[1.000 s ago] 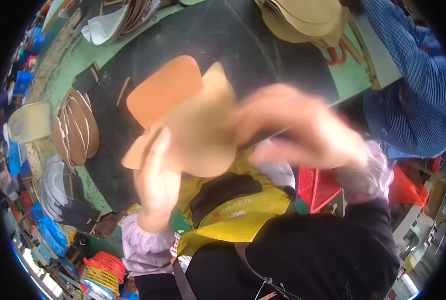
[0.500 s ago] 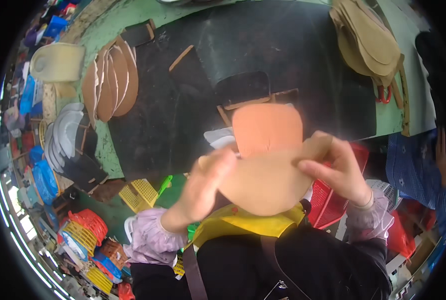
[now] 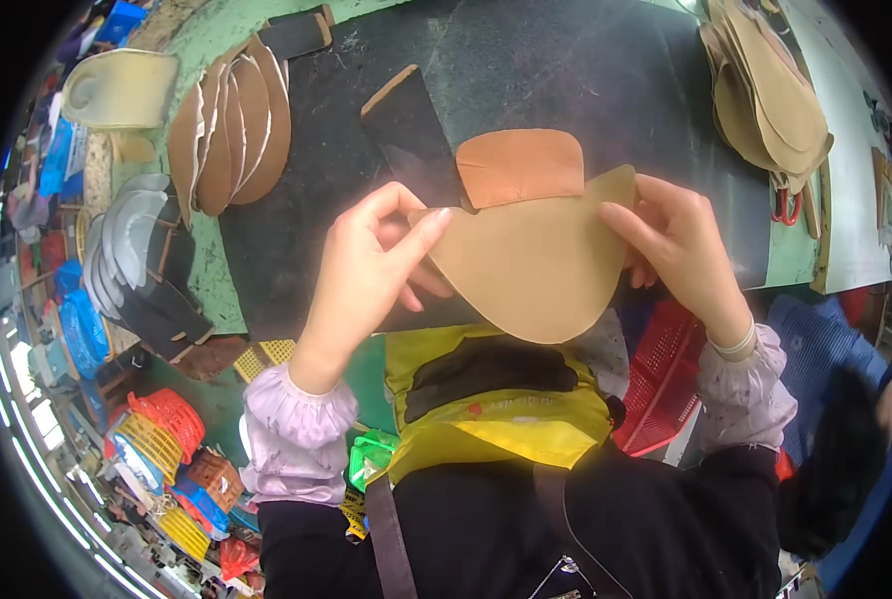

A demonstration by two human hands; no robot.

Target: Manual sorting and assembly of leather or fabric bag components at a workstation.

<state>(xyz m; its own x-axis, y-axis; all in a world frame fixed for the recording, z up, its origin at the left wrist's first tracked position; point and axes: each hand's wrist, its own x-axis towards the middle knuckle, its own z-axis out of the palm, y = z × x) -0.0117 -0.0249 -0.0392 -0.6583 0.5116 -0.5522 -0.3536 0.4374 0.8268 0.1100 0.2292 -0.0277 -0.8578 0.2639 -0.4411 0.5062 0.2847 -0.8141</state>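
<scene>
A tan curved cut-out piece [image 3: 536, 265] is stretched between my two hands above the near part of the black mat. My left hand [image 3: 361, 275] pinches its left corner between thumb and fingers. At its right corner my right hand [image 3: 684, 238] grips the same piece, thumb on top. An orange-brown patch [image 3: 521, 165] with rounded upper corners stands along the far edge of the tan piece. I cannot tell whether the two are joined. Just left of the patch lies a black strip [image 3: 411, 115] with a brown edge on the mat.
Brown cut pieces [image 3: 236, 140] are fanned at the left, grey-white ones [image 3: 131, 250] nearer. A stack of tan pieces [image 3: 766, 95] lies far right, red scissor handles [image 3: 786, 207] beside it. A red basket [image 3: 661, 369] stands below the table's near edge. Another person's hand [image 3: 888, 404] shows far right.
Both hands have moved away from me and up with the tan piece, which now lies flatter over the mat. My left hand has gone from a blurred, flatter pose to a clear pinch.
</scene>
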